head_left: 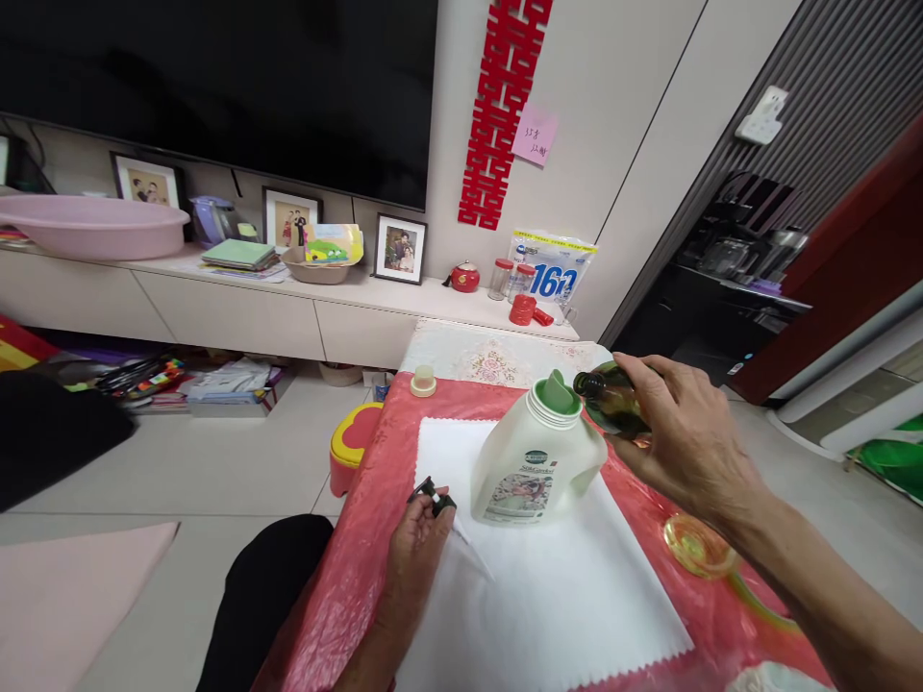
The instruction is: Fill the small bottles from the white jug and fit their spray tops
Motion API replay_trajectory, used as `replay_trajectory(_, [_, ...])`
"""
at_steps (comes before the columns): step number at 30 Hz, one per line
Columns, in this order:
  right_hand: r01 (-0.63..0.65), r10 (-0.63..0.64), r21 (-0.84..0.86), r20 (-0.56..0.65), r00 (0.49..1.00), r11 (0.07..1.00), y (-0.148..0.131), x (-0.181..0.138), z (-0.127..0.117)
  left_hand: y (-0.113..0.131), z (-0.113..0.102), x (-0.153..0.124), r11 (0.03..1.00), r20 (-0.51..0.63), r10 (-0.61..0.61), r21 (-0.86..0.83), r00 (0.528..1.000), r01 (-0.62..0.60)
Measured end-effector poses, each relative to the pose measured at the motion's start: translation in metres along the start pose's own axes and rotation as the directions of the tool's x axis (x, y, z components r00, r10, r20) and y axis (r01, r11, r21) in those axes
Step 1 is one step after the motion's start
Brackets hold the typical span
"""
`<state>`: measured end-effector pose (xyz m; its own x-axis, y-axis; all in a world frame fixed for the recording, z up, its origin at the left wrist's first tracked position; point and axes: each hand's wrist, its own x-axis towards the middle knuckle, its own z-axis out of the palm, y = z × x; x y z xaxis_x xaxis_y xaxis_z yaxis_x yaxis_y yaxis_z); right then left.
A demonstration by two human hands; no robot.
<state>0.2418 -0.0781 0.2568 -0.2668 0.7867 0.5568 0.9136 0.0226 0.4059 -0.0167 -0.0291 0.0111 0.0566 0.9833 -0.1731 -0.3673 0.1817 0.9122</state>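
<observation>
My right hand (pixel 682 428) is wrapped round a dark green bottle (pixel 611 399), tipped on its side. The bottle's black threaded neck points left, close to the mouth of a big pale green detergent jug (pixel 515 471) with a green pouring spout (pixel 557 392). The jug stands upright on a white cloth (pixel 534 596). Lower left of it, my left hand (pixel 418 543) pinches a black pump head (pixel 434 498) with a thin whitish tube (pixel 472 551) slanting down over the cloth. The jug's cap (pixel 423 382), pale and translucent, sits at the table's far left corner.
A red plastic cover (pixel 346 586) lies over the table under the cloth. An amber glass dish (pixel 698 546) stands right, under my forearm. A yellow and red stool (pixel 355 442) is beside the table's left edge. Beyond runs a low cabinet (pixel 237 322) with frames, jars and a pink basin (pixel 93 226).
</observation>
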Motion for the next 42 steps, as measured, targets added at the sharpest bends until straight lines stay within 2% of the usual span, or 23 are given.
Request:
replay_trajectory(16, [0.078, -0.083, -0.185, -0.019, 0.996, 0.980, -0.004, 0.015, -0.008, 0.001, 0.000, 0.002, 0.996, -0.011, 0.070, 0.058, 0.997, -0.069])
replay_trajectory(42, [0.120, -0.132, -0.230, -0.037, 0.991, 0.966, -0.004, 0.019, -0.014, 0.006, 0.002, -0.002, 0.995, -0.016, 0.082, 0.062, 0.996, -0.081])
